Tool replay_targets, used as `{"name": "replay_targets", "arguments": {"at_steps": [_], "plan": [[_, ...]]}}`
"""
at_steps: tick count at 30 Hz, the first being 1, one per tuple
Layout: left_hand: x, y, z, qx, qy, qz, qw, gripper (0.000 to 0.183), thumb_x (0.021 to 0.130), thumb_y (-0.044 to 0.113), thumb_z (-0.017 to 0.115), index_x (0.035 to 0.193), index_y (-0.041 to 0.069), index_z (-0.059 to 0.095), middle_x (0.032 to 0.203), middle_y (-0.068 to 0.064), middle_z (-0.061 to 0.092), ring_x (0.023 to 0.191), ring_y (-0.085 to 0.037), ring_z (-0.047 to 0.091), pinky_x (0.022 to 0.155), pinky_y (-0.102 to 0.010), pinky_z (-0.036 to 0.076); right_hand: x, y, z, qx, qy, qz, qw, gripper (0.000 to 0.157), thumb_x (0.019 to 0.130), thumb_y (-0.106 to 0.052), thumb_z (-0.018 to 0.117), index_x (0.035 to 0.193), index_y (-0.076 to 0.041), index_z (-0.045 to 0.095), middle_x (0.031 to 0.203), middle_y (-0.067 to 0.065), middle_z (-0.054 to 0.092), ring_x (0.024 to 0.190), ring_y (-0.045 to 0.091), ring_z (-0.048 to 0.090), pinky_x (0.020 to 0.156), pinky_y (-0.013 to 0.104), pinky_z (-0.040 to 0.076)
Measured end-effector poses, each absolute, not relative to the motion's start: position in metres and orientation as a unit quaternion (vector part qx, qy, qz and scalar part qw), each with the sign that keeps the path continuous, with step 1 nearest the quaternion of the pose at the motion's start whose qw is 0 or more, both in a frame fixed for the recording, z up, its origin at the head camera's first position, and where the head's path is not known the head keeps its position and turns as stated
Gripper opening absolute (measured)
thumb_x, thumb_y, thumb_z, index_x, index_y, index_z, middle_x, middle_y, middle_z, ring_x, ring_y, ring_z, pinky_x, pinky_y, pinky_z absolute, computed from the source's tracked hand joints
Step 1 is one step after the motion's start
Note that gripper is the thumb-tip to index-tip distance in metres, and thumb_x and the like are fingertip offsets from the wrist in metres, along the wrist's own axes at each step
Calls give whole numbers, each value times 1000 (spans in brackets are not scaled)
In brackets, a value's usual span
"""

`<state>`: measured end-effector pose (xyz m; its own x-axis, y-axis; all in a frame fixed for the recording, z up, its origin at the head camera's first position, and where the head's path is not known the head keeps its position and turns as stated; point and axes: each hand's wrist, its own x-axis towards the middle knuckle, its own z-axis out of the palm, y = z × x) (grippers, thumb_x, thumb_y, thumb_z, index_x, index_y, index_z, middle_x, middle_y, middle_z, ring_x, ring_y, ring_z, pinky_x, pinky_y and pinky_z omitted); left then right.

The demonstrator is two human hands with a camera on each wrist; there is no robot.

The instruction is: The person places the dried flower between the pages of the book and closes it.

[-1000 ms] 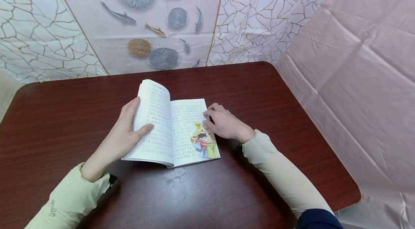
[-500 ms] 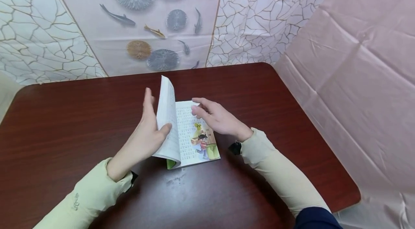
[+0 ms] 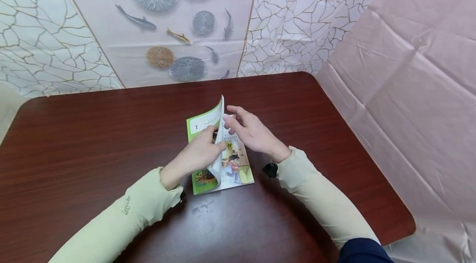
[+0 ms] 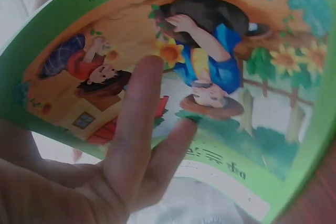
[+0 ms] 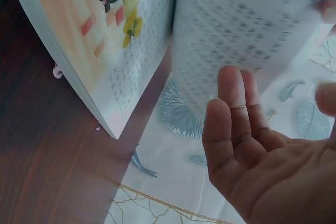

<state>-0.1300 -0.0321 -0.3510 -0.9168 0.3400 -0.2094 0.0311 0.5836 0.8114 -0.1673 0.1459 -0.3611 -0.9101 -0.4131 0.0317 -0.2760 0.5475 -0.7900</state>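
Note:
A paperback book (image 3: 233,168) with a green-edged cover stands partly open on the table, its left part raised nearly upright. My left hand (image 3: 198,151) holds that raised part, thumb on the inner page and fingers against the outer cover. In the left wrist view, those fingers (image 4: 134,114) lie across a cover picture (image 4: 210,66) of a person in a hat among sunflowers. The right page carries printed text and a coloured drawing. My right hand (image 3: 254,132) hovers over its upper right part, fingers loosely bent around nothing; in the right wrist view, its fingertips overlap the raised page (image 5: 236,30).
The dark red-brown table (image 3: 93,143) extends around the book, with a rounded far right corner. A patterned cloth (image 3: 208,44) with fish and round motifs hangs behind it. Plain pinkish cloth (image 3: 416,89) hangs along the right side.
My left hand has moved right, swinging the book's left part up and over, so the green cover now shows. My right hand has lifted off the right page's edge.

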Motion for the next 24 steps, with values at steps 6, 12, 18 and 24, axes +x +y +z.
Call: {"name": "replay_targets", "arguments": {"at_steps": [6, 12, 18, 24], "plan": [[-129, -11, -360, 107, 905, 378, 162, 61, 93, 25, 53, 144, -5, 38, 113, -18, 59, 93, -27, 59, 83, -43, 48, -169, 146, -360, -179, 896, -399, 80, 53, 98, -34, 58, 137, 1, 49, 90, 1, 67, 77, 14, 61, 71, 30, 48], [-117, 3, -366, 119, 930, 300, 174, 66, 96, 51, 47, 136, -2, 47, 115, -17, 48, 108, -31, 42, 79, -44, 44, -172, 150, -364, -147, 915, -362, 96, 43, 95, -20, 61, 132, 1, 53, 85, 3, 66, 71, 15, 60, 65, 29, 49], [-113, -2, -373, 160, 932, 266, 187, 62, 96, 54, 48, 127, 1, 57, 108, -13, 48, 103, -30, 40, 81, -41, 42, -175, 157, -373, -110, 937, -305, 131, 39, 92, -12, 64, 128, 1, 54, 86, 7, 62, 71, 17, 57, 62, 27, 47], [-113, -6, -379, 199, 930, 250, 184, 52, 93, 42, 53, 126, 2, 60, 117, -13, 51, 110, -32, 43, 90, -47, 42, -179, 159, -387, -92, 934, -294, 182, 44, 92, -20, 67, 127, 2, 53, 89, 7, 65, 74, 15, 62, 66, 27, 50]]}}
